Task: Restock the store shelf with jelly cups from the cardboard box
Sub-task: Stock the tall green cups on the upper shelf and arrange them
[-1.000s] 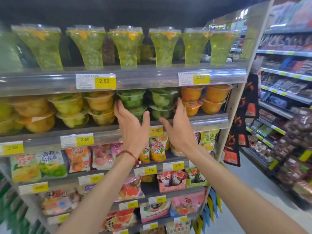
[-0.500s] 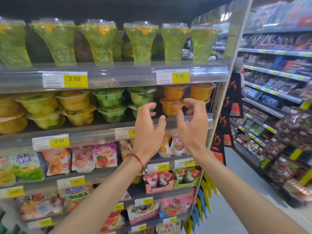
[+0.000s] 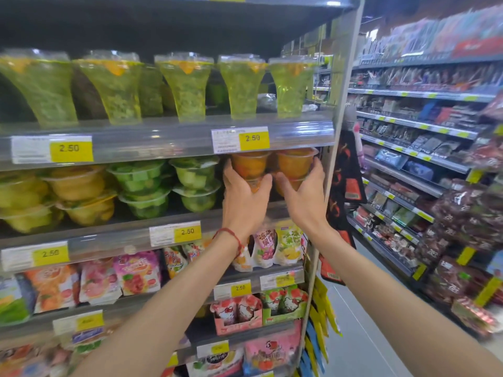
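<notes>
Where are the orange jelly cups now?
The orange jelly cups sit right of centre in the head view, at the end of the shelf under the 2.50 price tag, right of the green jelly cups; the left hand and right hand grip them.

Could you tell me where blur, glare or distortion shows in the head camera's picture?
Head view: wide-angle distortion tilts the shelf post; glare streaks the price rail; blur smears the aisle shelves and pouches; the left hand and right hand on the orange cups look sharper.
</notes>
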A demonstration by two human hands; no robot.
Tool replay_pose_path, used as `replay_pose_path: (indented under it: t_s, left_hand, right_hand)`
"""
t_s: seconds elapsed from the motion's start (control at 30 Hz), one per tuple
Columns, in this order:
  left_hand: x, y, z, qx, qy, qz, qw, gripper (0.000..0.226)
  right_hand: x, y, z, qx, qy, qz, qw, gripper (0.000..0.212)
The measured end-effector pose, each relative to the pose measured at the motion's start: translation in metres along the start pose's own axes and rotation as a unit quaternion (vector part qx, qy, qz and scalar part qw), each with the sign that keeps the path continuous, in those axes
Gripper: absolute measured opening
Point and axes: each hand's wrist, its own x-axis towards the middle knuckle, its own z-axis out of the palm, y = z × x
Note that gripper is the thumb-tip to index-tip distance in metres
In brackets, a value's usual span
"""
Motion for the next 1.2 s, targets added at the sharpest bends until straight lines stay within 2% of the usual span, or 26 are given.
replay_pose_path:
  t_s: [0.17, 0.3, 0.47, 0.77, 0.9, 1.2]
  left_hand:
    - [0.023, -0.007, 0.004, -0.003, 0.007, -0.035, 0.999, 0.09]
    - [0.025, -0.006, -0.002, 0.039, 0.012, 0.014, 0.999, 0.071]
    - [0.024, -0.011, 0.0, 0.02, 0.037, 0.061, 0.997, 0.059]
    - [0.023, -0.017, -0.001, -0.003, 0.058, 0.074, 0.996, 0.073]
    - [0.021, -0.017, -0.001, -0.011, 0.067, 0.078, 0.995, 0.075]
    - [0.022, -0.018, -0.002, 0.0, 0.064, 0.075, 0.995, 0.076]
  right_hand:
    - [0.015, 0.004, 0.002, 0.024, -0.025, -0.019, 0.999, 0.078]
    - [0.016, 0.009, 0.0, 0.003, -0.026, -0.033, 0.999, 0.072]
    - [0.012, 0.008, 0.0, -0.003, -0.009, -0.047, 0.999, 0.071]
    - [0.011, 0.008, 0.006, -0.041, -0.006, 0.006, 0.999, 0.08]
    - [0.012, 0.008, 0.008, -0.041, -0.011, 0.003, 0.999, 0.084]
    - [0.025, 0.008, -0.005, -0.004, -0.117, -0.007, 0.993, 0.079]
